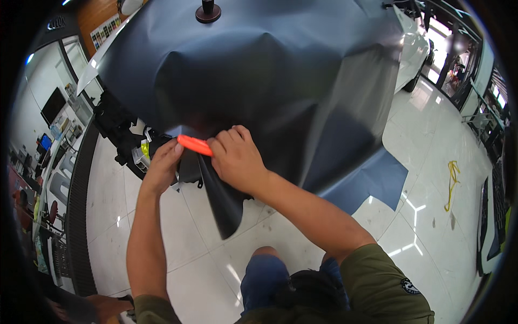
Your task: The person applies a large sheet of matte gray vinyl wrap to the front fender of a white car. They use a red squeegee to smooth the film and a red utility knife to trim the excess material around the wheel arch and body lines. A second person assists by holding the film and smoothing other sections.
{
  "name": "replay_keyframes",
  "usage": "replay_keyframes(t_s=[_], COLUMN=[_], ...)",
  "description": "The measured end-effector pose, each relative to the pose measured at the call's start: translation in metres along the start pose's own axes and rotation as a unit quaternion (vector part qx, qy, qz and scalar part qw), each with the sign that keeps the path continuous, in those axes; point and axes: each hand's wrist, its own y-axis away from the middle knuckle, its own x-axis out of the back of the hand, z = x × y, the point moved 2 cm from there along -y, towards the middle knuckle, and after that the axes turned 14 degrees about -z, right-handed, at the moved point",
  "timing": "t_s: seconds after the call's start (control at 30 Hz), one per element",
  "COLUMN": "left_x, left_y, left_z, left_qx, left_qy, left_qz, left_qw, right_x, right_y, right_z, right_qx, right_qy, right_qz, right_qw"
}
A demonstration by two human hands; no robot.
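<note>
Gripping the orange tool [195, 144], the right hand [236, 156] works beside the left hand [163, 166] pinching dark film [259, 81]; a slip could nick it.

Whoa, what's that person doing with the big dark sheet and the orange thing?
A person stands at a car draped in a large matte dark sheet. Both hands work at its lower edge: the right hand and the left hand hold a small orange tool between them, against the sheet. A loose flap hangs down below the hands, and a cut piece lies on the white tiled floor.
</note>
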Motion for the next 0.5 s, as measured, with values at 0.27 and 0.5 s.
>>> replay_keyframes(t_s=[0.27,0.5], left_x=[-0.037,-0.043], left_y=[-0.014,-0.024], left_z=[0.0,-0.008], left_qx=[-0.044,-0.088], left_qy=[-0.149,0.039], left_qz=[0.023,-0.011], left_qw=[0.988,0.995], right_x=[0.074,0.053], right_y=[0.032,0.066], right_z=[0.034,0.123], right_qx=[-0.039,-0.225], right_qy=[0.008,0.204], right_qz=[0.036,0.091], right_qw=[0.999,0.948])
